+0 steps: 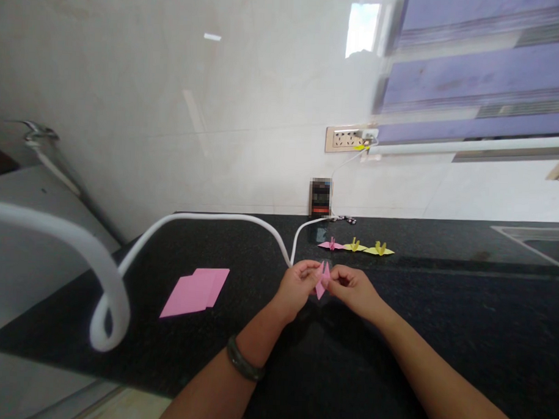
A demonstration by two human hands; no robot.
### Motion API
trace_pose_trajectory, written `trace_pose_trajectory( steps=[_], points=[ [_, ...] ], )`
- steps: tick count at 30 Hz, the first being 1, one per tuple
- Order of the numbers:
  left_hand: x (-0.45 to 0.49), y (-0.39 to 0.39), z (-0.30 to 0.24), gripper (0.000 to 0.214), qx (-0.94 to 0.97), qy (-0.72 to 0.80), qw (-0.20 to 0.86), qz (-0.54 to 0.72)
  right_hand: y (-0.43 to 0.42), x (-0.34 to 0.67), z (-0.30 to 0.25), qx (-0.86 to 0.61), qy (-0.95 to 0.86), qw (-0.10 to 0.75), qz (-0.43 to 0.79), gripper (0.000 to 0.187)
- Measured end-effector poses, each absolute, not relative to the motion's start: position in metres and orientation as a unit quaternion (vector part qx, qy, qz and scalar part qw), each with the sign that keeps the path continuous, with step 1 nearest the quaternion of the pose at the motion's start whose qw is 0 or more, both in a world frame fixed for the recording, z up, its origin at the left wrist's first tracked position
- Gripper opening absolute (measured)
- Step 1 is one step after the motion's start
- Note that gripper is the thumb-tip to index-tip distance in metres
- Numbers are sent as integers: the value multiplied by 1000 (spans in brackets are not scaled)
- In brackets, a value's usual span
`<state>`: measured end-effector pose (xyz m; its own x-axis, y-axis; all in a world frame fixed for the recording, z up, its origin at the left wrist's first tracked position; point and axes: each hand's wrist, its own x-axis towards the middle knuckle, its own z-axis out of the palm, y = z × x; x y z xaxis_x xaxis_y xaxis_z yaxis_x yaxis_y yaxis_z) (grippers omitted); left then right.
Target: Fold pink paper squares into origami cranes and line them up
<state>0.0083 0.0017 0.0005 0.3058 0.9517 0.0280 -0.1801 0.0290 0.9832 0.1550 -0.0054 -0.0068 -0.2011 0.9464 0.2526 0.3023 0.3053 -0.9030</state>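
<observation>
Both of my hands meet over the black countertop [441, 313], pinching a small folded pink paper piece [323, 279] between them. My left hand [297, 288], with a dark bangle on its wrist, grips the paper's left side with closed fingers. My right hand [354, 287] pinches the right side. Behind the hands, a finished pink paper crane [331, 244] and two yellow paper cranes [355, 246] [379, 249] stand in a row on the counter.
Pink paper sheets [196, 290] lie flat to the left. A thick white cable [205, 222] loops across the counter from the left edge. A small dark device [321, 199] leans on the wall below a wall socket [348, 139]. A sink rim [530, 239] shows at far right.
</observation>
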Motion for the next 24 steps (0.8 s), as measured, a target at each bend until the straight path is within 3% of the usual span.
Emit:
trace_pose_trajectory(
  steps=[5,14,24],
  points=[
    [6,3,3,27,537,363,610,455,-11,150,-2,-430,-684,423,410,22],
    [4,1,1,32,548,363,624,422,-10,152,5,-408,-609,482,480,22],
    [4,1,2,30,577,389,581,421,-10,154,8,-423,-627,468,456,17]
  ],
)
